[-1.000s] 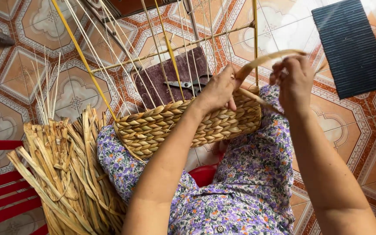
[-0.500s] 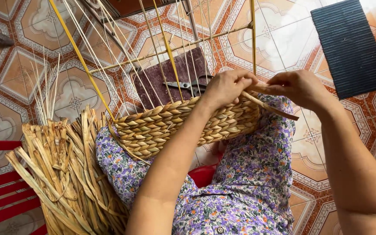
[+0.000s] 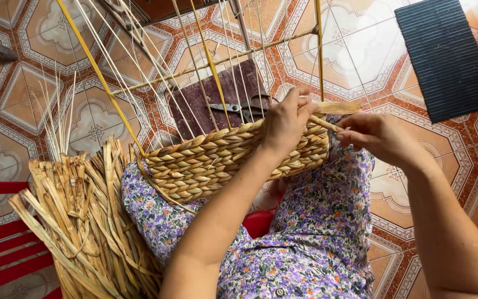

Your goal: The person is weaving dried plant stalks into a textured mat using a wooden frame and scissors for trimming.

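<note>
Head view: a half-woven, braided tan straw basket (image 3: 233,158) rests on the floral-clothed lap. Left hand (image 3: 286,122) clamps its ribbed rim; right hand (image 3: 380,138) pinches a flat dried straw strand (image 3: 336,107) just beside that rim. Steel scissors (image 3: 239,107) lie beyond the basket.

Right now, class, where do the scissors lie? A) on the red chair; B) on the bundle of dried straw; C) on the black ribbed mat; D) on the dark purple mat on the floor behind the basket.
D: the scissors rest on the dark purple mat, seen through the upright stakes of the woven basket.
</note>
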